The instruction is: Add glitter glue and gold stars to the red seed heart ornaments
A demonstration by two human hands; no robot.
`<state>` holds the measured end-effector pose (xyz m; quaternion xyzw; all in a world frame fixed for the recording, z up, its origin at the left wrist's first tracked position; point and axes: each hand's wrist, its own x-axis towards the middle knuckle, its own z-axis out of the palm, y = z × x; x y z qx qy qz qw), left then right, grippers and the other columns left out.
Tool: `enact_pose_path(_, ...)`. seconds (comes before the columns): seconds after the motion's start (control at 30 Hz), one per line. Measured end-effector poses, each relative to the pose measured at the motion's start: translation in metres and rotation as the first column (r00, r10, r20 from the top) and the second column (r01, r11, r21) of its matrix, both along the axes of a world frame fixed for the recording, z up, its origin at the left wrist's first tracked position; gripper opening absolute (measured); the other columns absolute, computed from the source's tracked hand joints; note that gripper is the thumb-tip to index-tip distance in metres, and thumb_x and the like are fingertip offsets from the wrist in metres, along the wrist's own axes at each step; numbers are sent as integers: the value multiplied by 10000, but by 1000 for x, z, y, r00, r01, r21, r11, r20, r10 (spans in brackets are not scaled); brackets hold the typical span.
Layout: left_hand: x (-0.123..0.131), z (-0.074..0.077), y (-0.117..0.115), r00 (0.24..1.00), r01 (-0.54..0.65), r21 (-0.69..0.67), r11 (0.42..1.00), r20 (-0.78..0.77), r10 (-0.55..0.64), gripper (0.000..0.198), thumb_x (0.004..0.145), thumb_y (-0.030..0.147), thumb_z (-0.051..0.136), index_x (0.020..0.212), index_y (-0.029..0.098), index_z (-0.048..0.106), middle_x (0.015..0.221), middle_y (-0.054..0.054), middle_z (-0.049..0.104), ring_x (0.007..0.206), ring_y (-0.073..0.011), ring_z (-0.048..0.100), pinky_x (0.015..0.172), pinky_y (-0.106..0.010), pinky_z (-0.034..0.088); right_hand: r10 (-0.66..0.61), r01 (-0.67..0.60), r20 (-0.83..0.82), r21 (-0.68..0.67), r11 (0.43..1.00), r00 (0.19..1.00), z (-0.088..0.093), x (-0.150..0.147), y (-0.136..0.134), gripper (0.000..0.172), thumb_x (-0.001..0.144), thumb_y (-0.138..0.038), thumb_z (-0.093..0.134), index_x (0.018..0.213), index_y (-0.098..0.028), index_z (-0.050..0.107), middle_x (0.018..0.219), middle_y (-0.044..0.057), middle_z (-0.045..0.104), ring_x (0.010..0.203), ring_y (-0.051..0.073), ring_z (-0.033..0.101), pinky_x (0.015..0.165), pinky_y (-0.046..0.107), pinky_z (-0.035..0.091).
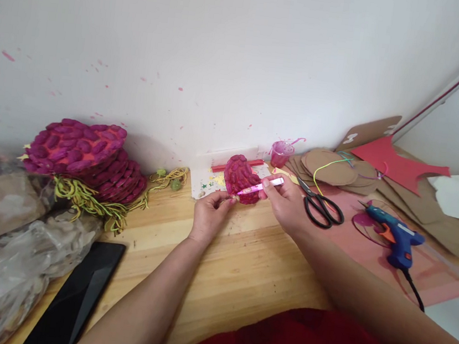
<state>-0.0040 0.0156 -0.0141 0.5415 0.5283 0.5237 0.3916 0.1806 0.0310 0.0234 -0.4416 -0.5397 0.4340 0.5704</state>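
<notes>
My right hand [282, 198] grips a pink and white marker pen [261, 186], its tip pointing left toward my left fingertips. With thumb and fingers pinched together, my left hand [211, 213] holds something small and pale at the pen's tip, too small to make out. Just behind both hands is a magenta piece covered in bumpy, petal-like shapes [240, 173]. Beneath it lies a white sheet [198, 187] with small green and yellow stars. Black-handled scissors [321, 210] rest beside my right wrist.
At left, stacked magenta discs [77, 145] trail yellow-green yarn [84, 199] near plastic bags [20, 274] and a black tablet-like slab [76, 293]. At right are cardboard discs [326, 166], a blue glue gun [399, 235] with its cord, and red paper [398, 162]. A pink cup [281, 154] stands by the wall.
</notes>
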Motion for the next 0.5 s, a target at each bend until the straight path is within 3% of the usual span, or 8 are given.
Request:
enact_pose_path(0.37,0,4,-2,999,-26,-6,1000,-27,25,190,746,368,751,764,181,778,716,-3,720,680,-147,580,675,-249,445,1,5,92,-71,997,996,-5,7,5,346,822,-529,685,820,-204,566,594,-35,595,576,132,535,584,286,396)
enact_pose_path(0.5,0,2,-1,999,-36,-10,999,-26,35,185,741,367,755,743,183,772,675,5,692,649,-140,553,645,-246,424,-1,2,12,-44,999,1000,0,6,2,328,830,-517,683,846,-218,549,626,-35,601,602,135,545,611,290,411)
